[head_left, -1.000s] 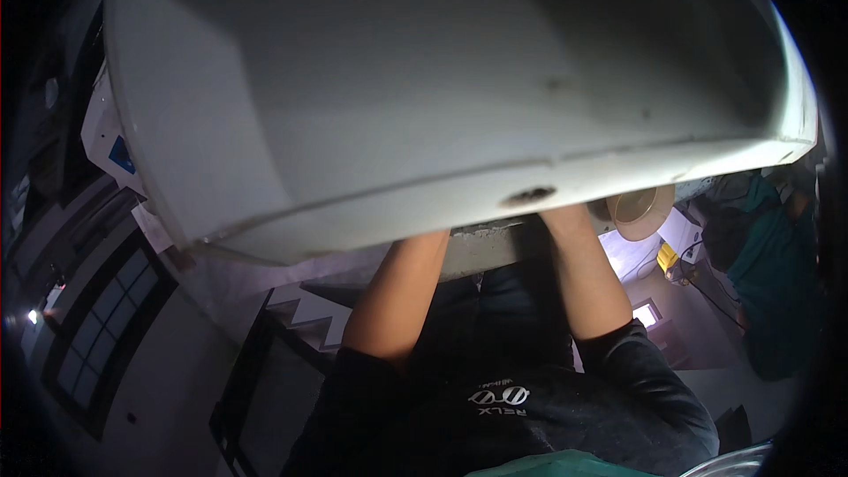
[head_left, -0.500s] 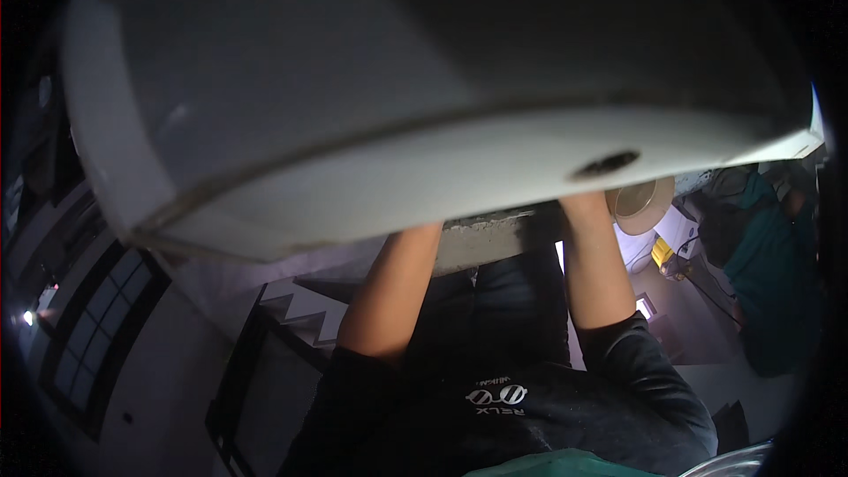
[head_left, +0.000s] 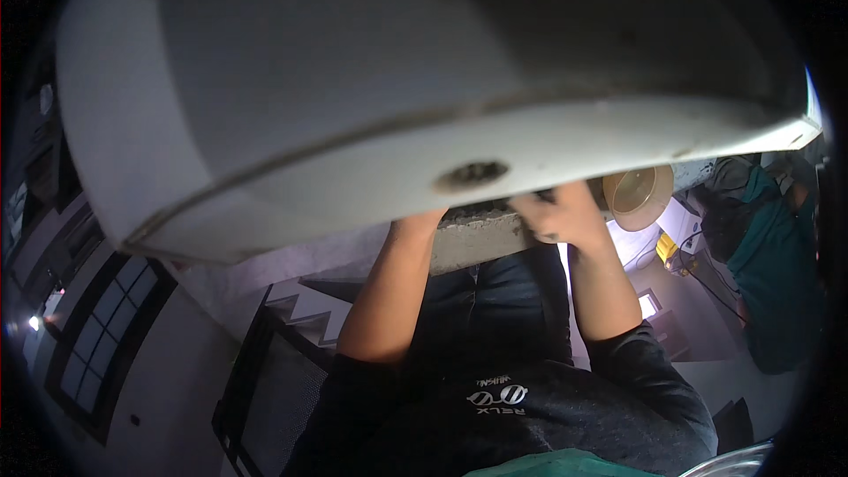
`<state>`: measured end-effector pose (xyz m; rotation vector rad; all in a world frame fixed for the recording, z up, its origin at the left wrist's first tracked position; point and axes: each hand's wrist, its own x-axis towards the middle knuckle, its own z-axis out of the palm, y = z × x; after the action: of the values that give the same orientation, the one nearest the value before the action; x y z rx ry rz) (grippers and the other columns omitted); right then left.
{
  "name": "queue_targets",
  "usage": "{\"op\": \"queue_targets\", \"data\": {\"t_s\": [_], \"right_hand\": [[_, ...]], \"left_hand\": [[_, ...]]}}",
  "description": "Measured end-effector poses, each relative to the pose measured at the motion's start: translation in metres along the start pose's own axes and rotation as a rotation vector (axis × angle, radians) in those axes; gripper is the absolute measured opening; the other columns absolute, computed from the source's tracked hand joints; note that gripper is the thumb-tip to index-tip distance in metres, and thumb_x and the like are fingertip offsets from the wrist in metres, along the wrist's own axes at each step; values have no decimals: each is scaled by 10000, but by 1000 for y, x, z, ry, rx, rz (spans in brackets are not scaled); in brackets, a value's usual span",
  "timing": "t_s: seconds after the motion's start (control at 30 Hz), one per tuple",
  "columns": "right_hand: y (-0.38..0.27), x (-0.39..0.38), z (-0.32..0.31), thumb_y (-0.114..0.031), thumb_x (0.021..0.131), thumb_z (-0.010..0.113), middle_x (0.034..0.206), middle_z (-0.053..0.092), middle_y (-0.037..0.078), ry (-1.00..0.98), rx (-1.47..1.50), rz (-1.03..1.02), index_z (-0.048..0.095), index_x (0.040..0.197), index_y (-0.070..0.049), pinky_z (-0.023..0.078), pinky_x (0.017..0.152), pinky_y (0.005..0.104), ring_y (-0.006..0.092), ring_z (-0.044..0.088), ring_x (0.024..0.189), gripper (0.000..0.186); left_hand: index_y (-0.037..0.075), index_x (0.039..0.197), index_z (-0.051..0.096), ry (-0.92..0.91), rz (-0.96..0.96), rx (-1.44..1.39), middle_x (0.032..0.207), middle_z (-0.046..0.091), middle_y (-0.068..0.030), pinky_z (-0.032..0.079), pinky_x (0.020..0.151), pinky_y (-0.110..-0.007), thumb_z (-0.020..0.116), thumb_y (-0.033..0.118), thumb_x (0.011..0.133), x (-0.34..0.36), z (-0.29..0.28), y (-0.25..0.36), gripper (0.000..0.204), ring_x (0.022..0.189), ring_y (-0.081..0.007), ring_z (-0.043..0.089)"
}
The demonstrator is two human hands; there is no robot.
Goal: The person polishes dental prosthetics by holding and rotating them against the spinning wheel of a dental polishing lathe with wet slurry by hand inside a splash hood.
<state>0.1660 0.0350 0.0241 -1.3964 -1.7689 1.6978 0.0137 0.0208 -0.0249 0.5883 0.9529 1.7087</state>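
A big white panel (head_left: 344, 44) with a brown, dirty seam fills the upper half of the view. A dark oval opening or spot (head_left: 477, 175) shows on its lower rim. My left hand (head_left: 422, 223) reaches up behind this rim; only its wrist end shows, and the fingers are hidden. My right hand (head_left: 570, 216) is just below the rim, beside a rough grey concrete ledge (head_left: 477, 243). Its fingers are bent and partly blurred, their tips close to the ledge, and whether anything is in them is unclear.
A round beige dish-like thing (head_left: 638, 194) is right of my right hand. Further right are a yellow object (head_left: 666, 247) with dark cables and a teal cloth or garment (head_left: 777, 274). A dark-framed window (head_left: 104, 336) is at the left, and a dark frame (head_left: 265, 389) stands lower left.
My right hand has come down from behind the rim, so its fingers now show. The dark oval on the rim appears further left. My left arm has hardly moved.
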Motion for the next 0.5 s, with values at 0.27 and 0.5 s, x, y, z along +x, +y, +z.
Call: {"op": "queue_targets", "data": {"t_s": [0.27, 0.5], "right_hand": [[14, 20, 7, 18, 592, 546, 928, 598, 235, 381, -188, -379, 536, 1010, 27, 486, 769, 365, 337, 613, 830, 418], [24, 41, 7, 25, 599, 566, 828, 604, 220, 531, -286, -320, 587, 878, 23, 496, 692, 348, 341, 614, 739, 280]], "left_hand": [[-38, 1014, 490, 69, -86, 386, 991, 557, -106, 414, 828, -240, 438, -153, 775, 0, 5, -11, 270, 903, -130, 543], [-40, 1018, 501, 253, -229, 33, 982, 554, -94, 417, 729, -218, 388, -184, 703, 20, 20, -18, 364, 863, -129, 544]]}}
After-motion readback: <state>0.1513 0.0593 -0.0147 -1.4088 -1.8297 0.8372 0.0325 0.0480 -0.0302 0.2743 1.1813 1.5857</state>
